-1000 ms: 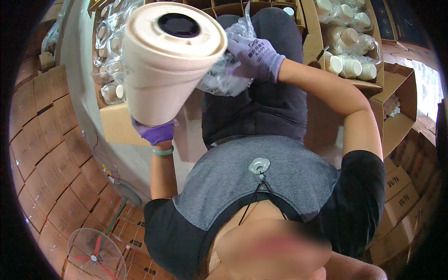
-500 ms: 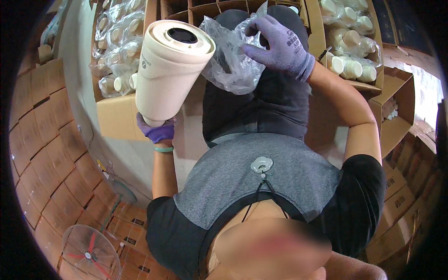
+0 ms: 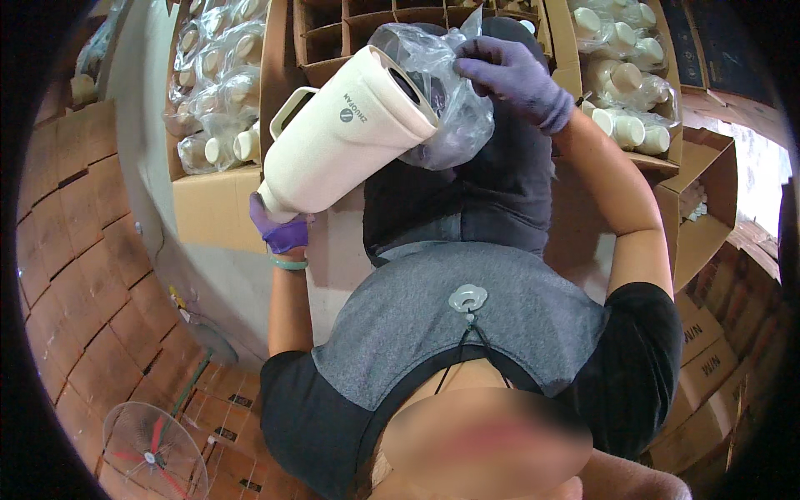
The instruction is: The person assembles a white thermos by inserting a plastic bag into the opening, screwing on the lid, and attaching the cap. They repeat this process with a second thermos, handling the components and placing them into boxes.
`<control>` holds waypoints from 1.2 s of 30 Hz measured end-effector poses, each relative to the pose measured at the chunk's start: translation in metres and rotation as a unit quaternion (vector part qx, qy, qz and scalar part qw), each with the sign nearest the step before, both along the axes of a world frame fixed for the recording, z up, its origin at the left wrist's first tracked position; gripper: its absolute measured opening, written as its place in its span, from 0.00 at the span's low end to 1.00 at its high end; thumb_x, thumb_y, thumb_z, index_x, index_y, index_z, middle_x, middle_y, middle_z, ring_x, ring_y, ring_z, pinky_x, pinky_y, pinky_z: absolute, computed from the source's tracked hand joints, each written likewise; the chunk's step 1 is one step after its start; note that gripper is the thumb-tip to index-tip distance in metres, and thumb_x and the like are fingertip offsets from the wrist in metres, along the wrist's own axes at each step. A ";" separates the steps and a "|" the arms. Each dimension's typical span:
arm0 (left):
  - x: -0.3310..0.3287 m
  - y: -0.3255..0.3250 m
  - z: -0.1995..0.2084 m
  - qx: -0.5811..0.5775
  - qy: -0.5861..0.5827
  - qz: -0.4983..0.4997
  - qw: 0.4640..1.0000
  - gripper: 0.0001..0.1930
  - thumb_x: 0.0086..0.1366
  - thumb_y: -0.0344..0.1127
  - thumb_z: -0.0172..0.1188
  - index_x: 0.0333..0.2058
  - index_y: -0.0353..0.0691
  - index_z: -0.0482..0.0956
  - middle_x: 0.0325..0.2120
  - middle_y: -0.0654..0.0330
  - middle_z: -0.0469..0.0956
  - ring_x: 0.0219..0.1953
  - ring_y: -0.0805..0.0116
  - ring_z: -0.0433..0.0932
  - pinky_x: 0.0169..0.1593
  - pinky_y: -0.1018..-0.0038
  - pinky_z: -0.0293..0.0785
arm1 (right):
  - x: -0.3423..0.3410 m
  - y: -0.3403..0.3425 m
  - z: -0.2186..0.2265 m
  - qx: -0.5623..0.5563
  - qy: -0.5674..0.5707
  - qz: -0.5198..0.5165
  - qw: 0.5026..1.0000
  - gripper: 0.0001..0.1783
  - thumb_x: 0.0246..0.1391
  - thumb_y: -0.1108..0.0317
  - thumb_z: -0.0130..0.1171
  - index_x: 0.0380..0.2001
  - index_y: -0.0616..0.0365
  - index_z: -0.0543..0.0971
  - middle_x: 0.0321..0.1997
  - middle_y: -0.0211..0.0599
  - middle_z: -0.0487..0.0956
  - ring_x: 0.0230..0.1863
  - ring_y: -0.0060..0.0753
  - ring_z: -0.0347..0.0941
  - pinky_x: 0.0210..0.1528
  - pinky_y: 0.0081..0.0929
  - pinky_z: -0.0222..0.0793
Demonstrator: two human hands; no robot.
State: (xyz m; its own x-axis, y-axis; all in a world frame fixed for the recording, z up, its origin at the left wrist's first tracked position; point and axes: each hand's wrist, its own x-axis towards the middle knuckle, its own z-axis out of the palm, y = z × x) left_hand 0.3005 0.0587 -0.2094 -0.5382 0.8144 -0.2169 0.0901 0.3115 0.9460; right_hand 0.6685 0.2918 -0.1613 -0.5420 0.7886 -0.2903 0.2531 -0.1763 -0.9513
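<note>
Cream-coloured jug (image 3: 346, 137), tilted with its open mouth toward the upper right, is held at its base by the gloved left hand (image 3: 282, 229), whose grip is closed around the bottom end. Its mouth is met by a clear plastic bag (image 3: 446, 100), which is pinched at the top by the gloved right hand (image 3: 512, 79), the grip closed on the film. Both hands are covered in purple gloves, and the jug and bag are held above the person's lap. Behind them, a divided cardboard box (image 3: 333, 37) is seen, flanked by an open carton of bagged jugs (image 3: 217, 92) on the left and another carton of cream containers (image 3: 625, 75) on the right. A floor fan (image 3: 154, 454) is visible at lower left.
</note>
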 end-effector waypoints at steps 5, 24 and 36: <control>0.022 0.015 0.024 0.055 0.003 -0.014 0.998 0.27 0.64 0.44 0.52 0.56 0.33 0.64 0.48 0.48 0.74 0.46 0.59 0.76 0.44 0.65 0.76 | -0.028 -0.016 0.047 0.246 0.082 0.043 0.965 0.14 0.61 0.62 0.59 0.45 0.58 0.79 0.34 0.31 0.78 0.32 0.25 0.74 0.37 0.26 0.72; 0.072 0.137 0.127 0.414 0.273 -0.246 0.833 0.41 0.41 0.49 0.77 0.53 0.38 0.71 0.49 0.50 0.75 0.51 0.49 0.75 0.53 0.61 0.74 | -0.049 -0.057 0.148 0.316 0.107 0.169 0.927 0.23 0.45 0.72 0.63 0.49 0.59 0.76 0.50 0.45 0.77 0.48 0.43 0.75 0.51 0.34 0.72; -0.172 0.217 -0.087 0.192 0.138 -0.132 0.963 0.33 0.58 0.54 0.65 0.55 0.35 0.73 0.49 0.50 0.77 0.53 0.60 0.76 0.55 0.67 0.72 | -0.060 0.053 0.079 0.231 -0.105 0.070 0.965 0.14 0.31 0.78 0.53 0.29 0.61 0.70 0.31 0.27 0.66 0.35 0.22 0.62 0.43 0.16 0.60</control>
State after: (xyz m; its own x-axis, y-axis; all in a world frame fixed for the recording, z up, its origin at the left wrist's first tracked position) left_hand 0.1284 0.2756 -0.2963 -0.2951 0.9222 0.2498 0.3824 -0.1256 0.9154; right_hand 0.6084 0.3452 -0.0821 -0.6197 0.7838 -0.0410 0.4399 0.3036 -0.8452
